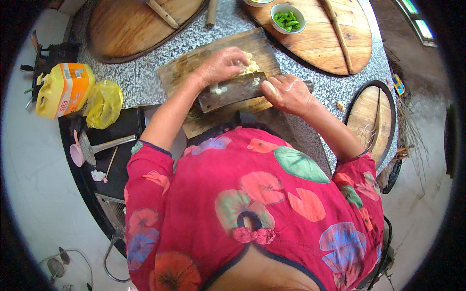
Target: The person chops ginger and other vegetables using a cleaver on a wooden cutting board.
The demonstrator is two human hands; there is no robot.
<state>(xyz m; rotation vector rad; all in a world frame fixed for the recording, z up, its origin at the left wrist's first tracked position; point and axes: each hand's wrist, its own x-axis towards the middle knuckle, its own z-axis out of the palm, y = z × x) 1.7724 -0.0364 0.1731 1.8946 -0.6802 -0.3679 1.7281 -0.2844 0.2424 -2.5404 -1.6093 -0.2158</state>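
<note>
My right hand (289,92) is closed around the handle of a cleaver (233,95), whose broad dark blade lies nearly flat over a wooden cutting board (196,63). A few pale slices stick to the blade. My left hand (222,65) is on the far side of the blade, fingers curled beside a small heap of pale slices (253,66); whether it pinches any is hidden. Beyond the board, a bowl of cut green peppers (287,19) stands on a round wooden lid (313,40).
Another wooden lid (138,29) lies at the back left of the speckled counter (142,82). A yellow oil jug (65,91), a yellow plastic bag (105,103) and a metal skimmer (89,147) are at left. A smaller lid (367,116) is at right, near a ginger piece (340,105).
</note>
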